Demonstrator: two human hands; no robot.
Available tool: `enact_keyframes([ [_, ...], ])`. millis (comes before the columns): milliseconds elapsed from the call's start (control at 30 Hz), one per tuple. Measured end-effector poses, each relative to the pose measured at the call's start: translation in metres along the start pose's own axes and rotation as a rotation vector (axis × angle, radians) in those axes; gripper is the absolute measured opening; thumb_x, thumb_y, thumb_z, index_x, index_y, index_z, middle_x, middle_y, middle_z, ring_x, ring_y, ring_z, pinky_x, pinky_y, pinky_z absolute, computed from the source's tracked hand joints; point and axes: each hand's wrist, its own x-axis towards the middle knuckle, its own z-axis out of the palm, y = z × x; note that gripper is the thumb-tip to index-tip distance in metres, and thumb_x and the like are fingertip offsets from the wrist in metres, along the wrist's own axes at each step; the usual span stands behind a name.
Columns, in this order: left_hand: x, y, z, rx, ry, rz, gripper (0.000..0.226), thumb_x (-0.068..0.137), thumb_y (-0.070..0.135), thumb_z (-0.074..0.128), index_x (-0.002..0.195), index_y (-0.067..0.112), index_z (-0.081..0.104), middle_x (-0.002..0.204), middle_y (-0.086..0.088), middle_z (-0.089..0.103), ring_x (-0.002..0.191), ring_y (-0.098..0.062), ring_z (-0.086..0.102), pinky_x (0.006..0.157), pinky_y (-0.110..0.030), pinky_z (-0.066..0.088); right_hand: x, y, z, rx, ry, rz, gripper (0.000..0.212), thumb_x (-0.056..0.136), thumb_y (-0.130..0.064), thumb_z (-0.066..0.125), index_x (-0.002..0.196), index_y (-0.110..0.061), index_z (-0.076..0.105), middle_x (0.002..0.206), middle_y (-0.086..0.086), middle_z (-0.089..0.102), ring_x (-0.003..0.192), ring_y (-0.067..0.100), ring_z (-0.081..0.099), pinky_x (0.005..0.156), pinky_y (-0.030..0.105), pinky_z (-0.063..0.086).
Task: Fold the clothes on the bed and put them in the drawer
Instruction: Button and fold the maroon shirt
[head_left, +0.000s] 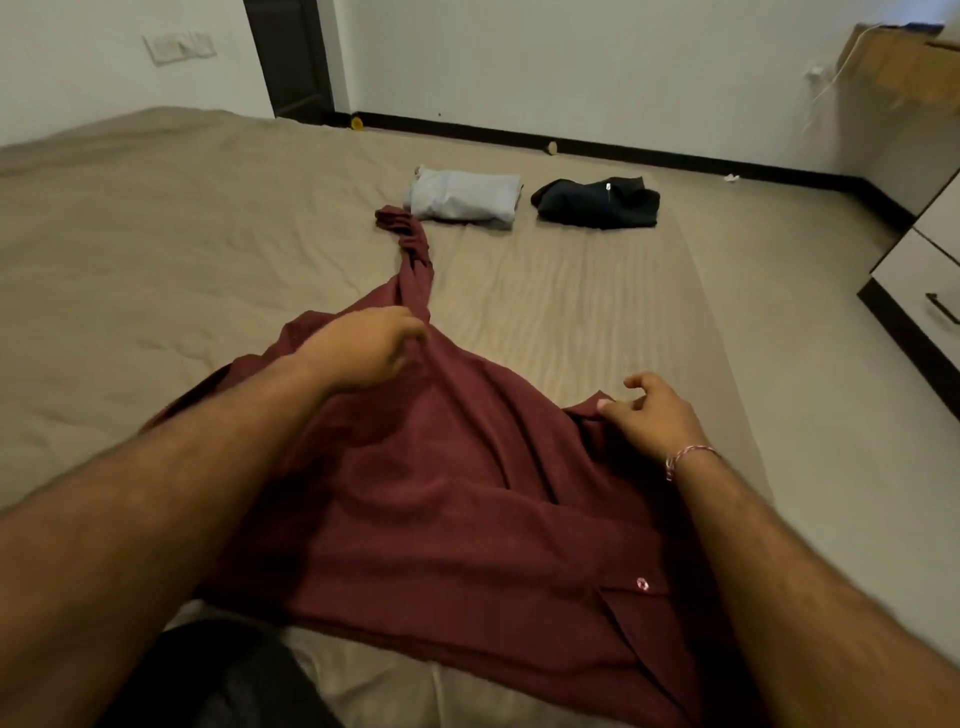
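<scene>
A maroon button shirt (447, 499) lies spread and rumpled on the bed (156, 249) in front of me. One twisted sleeve runs away toward the far side. My left hand (363, 345) pinches the cloth where that sleeve meets the body and lifts it a little. My right hand (652, 410) pinches the shirt's right edge with thumb and fingers. Beyond the sleeve lie a folded light grey garment (465, 197) and, to its right, a folded dark garment (597, 202).
A white drawer unit (930, 270) with a dark handle stands at the bed's right side. A cardboard box (904, 62) sits high at the right. A dark door (291, 57) and black skirting line the far wall. A dark cloth (228, 675) lies by my body.
</scene>
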Motion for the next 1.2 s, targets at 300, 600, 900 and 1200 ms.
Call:
enact_keyframes([
  [300,0.114,-0.016,0.072,0.019,-0.311,-0.077,0.033,0.101,0.019,0.057,0.133,0.022,0.060,0.135,-0.008,0.053,0.123,-0.031,0.058,0.106,-0.040,0.044,0.069,0.058,-0.031,0.308,0.278,0.212,0.035,0.076,-0.015,0.080,0.107,-0.029,0.071,0.107,0.011,0.074,0.092,0.030,0.072,0.090,0.050,0.061],
  [600,0.111,-0.035,0.056,0.136,-0.053,-0.073,0.013,0.098,0.020,0.058,0.108,0.019,0.067,0.105,-0.001,0.053,0.096,-0.025,0.056,0.083,-0.040,0.046,0.077,0.074,-0.058,-0.188,0.179,-0.067,0.020,0.087,-0.027,0.081,0.101,-0.011,0.081,0.102,0.004,0.077,0.101,0.023,0.070,0.091,0.025,0.046],
  [900,0.040,-0.030,-0.014,0.382,0.197,-0.003,0.011,0.084,0.016,0.071,0.095,0.012,0.071,0.087,-0.015,0.068,0.083,-0.040,0.058,0.066,-0.043,0.046,0.024,0.069,-0.095,-0.298,0.433,-0.276,0.016,0.083,-0.020,0.084,0.092,-0.008,0.079,0.091,0.014,0.069,0.089,0.034,0.066,0.079,0.030,0.043],
  [1200,-0.151,-0.058,-0.020,0.445,0.041,0.345,0.023,0.076,0.033,0.085,0.090,0.024,0.071,0.081,-0.002,0.068,0.077,-0.029,0.065,0.071,-0.041,0.052,-0.157,0.114,-0.102,-0.795,0.263,-0.938,0.017,0.082,-0.032,0.080,0.081,-0.015,0.076,0.124,0.012,0.068,0.107,0.037,0.063,0.087,0.049,0.047],
])
